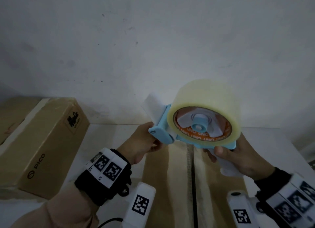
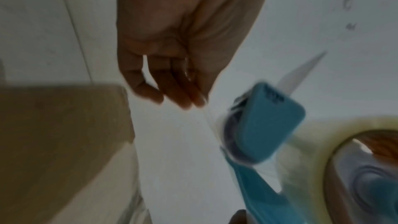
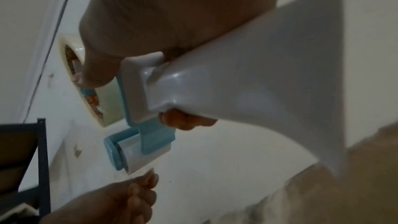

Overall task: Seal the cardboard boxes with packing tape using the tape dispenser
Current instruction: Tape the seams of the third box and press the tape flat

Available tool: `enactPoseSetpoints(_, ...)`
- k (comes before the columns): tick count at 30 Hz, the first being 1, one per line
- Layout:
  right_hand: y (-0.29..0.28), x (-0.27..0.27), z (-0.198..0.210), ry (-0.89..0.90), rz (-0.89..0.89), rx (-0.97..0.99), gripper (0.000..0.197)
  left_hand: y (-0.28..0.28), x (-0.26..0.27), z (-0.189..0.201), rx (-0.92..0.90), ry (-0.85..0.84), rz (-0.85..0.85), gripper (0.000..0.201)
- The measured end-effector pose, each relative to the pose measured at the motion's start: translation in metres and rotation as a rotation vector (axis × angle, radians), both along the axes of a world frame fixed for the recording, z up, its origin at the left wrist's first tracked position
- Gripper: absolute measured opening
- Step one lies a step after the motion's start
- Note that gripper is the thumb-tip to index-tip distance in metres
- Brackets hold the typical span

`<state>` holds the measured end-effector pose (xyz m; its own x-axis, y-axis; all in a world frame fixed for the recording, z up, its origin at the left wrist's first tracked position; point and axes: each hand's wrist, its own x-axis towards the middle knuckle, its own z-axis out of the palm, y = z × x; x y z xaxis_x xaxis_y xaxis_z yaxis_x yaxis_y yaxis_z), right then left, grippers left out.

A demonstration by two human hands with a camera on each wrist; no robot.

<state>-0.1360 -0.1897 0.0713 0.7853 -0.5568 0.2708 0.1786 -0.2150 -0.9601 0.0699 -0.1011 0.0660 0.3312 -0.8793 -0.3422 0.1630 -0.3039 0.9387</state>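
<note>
A blue tape dispenser (image 1: 167, 135) with a big roll of clear tape (image 1: 204, 94) is held up above a cardboard box (image 1: 170, 180) whose centre seam carries tape. My right hand (image 1: 225, 157) grips its white handle (image 1: 228, 170). My left hand (image 1: 154, 143) is at the dispenser's front end and pinches the free end of the tape. In the left wrist view, my left hand (image 2: 189, 100) draws a clear strip (image 2: 210, 120) from the dispenser's roller end (image 2: 269, 125). In the right wrist view, my right hand (image 3: 137, 43) wraps the handle (image 3: 258, 83), with my left hand (image 3: 148, 181) just below the roller.
A second, closed cardboard box (image 1: 46, 142) printed PICO lies at the left on the white table (image 1: 110, 139). A white wall (image 1: 153, 48) stands close behind. A dark shelf frame (image 3: 43, 159) shows at the left of the right wrist view.
</note>
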Motion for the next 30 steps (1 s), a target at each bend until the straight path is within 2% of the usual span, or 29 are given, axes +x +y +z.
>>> enactPoseSetpoints(4,-0.009,0.007,0.004,0.020,0.040,-0.037,0.046,-0.003,0.016,-0.010,0.002,-0.054,0.032,0.015)
enactPoseSetpoints(7,-0.017,0.013,0.007,0.045,0.124,-0.051,0.028,-0.008,0.018,-0.021,0.006,-0.106,0.044,0.008)
enactPoseSetpoints(11,-0.030,0.004,0.008,0.119,0.070,-0.070,0.028,-0.010,0.040,-0.031,0.013,-0.144,0.171,0.022)
enactPoseSetpoints(16,-0.050,-0.001,0.000,0.251,0.098,-0.070,0.042,-0.010,0.055,-0.048,0.048,-0.237,0.142,0.020)
enactPoseSetpoints(25,-0.064,0.008,-0.001,0.304,0.152,-0.065,0.042,-0.012,0.056,-0.062,0.065,-0.286,0.134,0.020)
enactPoseSetpoints(30,-0.062,0.017,-0.007,0.332,0.168,-0.059,0.068,-0.008,0.055,-0.069,0.098,-0.185,0.143,0.019)
